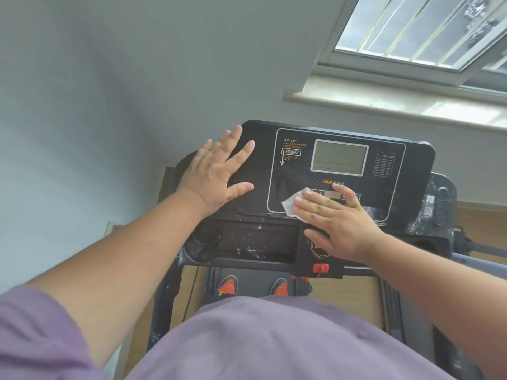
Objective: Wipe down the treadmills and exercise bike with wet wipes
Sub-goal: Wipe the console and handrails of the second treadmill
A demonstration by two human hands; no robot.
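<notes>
Right hand flat on wipe

The left hand lies flat on the left part of the treadmill console. To its right, the right hand presses a wet wipe on the console's lower middle. The display screen sits above the right hand. The safety key lies below it, and two shoes stand on the belt lower still.
</notes>
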